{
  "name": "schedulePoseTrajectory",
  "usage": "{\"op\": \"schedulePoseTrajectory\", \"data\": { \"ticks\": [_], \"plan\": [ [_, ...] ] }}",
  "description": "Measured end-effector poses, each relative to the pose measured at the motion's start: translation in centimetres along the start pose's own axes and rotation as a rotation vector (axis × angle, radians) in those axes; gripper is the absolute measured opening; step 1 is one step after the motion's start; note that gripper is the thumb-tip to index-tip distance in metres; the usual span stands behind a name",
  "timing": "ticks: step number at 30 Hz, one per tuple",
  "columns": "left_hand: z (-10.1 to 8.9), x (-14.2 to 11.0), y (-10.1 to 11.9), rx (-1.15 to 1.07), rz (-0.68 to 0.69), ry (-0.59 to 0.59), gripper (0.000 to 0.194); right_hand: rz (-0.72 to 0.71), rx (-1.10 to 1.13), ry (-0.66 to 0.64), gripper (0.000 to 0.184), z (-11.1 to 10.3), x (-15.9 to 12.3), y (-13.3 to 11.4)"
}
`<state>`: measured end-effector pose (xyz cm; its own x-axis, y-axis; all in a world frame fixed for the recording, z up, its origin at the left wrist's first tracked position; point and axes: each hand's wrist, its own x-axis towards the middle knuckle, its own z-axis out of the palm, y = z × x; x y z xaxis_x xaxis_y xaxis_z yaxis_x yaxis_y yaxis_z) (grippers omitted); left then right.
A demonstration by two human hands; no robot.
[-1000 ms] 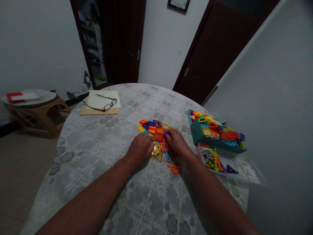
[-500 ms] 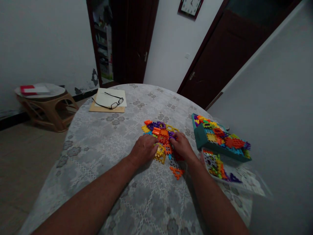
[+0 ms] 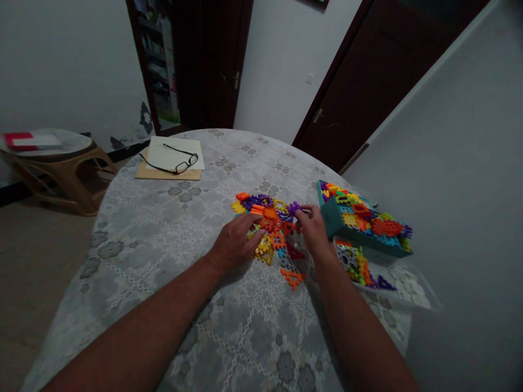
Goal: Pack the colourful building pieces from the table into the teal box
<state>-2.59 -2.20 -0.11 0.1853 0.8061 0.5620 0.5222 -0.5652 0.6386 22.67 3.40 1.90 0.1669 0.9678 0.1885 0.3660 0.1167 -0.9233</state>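
A cluster of colourful plastic interlocking building pieces lies on the table in front of me. Orange square pieces [image 3: 278, 240] sit at its middle, with yellow pieces [image 3: 265, 253] at the near left and an orange triangular piece [image 3: 292, 278] at the near end. My left hand [image 3: 232, 242] rests at the cluster's left side, thumb and fingers apart, with pieces showing in the gap. Between the thumb and fingers of my right hand [image 3: 314, 231] is a purple building piece [image 3: 293, 208], held at the cluster's right edge.
To the right stand a teal box [image 3: 335, 222] heaped with more pieces and a clear plastic bag or tray [image 3: 402, 288] with loose ones. Black-framed glasses [image 3: 182, 166] lie on paper [image 3: 157, 155] at the far left. A stool [image 3: 77, 177] stands beyond the patterned tablecloth [image 3: 171, 223].
My right hand has lifted slightly up and away from the cluster with the purple piece. The left hand's thumb and fingers have spread apart. The whole view has shifted a little.
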Motion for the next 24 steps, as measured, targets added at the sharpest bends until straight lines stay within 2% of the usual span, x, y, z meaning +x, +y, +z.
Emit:
{"op": "schedulePoseTrajectory", "data": {
  "ticks": [3,6,8,11,18,22,24],
  "plan": [
    [-0.4,0.3,0.8,-0.197,-0.164,-0.013,0.043,0.101,0.228,-0.093,0.053,1.7,-2.0,-2.5],
    [-0.7,0.6,0.9,-0.433,-0.338,-0.039,0.06,0.089,0.296,-0.237,0.044,4.3,-4.4,-4.5],
    [-0.8,0.8,0.7,-0.57,-0.419,-0.039,0.063,0.144,0.359,-0.286,0.042,6.0,-5.4,-5.2],
    [-1.2,1.2,0.3,-0.672,-0.498,-0.006,0.063,0.295,0.507,-0.356,0.044,7.5,-5.3,-5.5],
    [-0.9,1.2,-0.6,-0.721,-0.475,-0.029,0.063,0.458,0.592,-0.439,0.052,7.7,-3.3,-5.9],
    [-0.5,0.9,-1.0,-0.563,-0.38,0.01,0.052,0.512,0.657,-0.503,0.048,7.9,-3.5,-6.2],
    [-0.4,0.8,-0.9,-0.531,-0.376,0.027,0.046,0.526,0.664,-0.516,0.047,8.1,-3.6,-6.3]
  ]
}}
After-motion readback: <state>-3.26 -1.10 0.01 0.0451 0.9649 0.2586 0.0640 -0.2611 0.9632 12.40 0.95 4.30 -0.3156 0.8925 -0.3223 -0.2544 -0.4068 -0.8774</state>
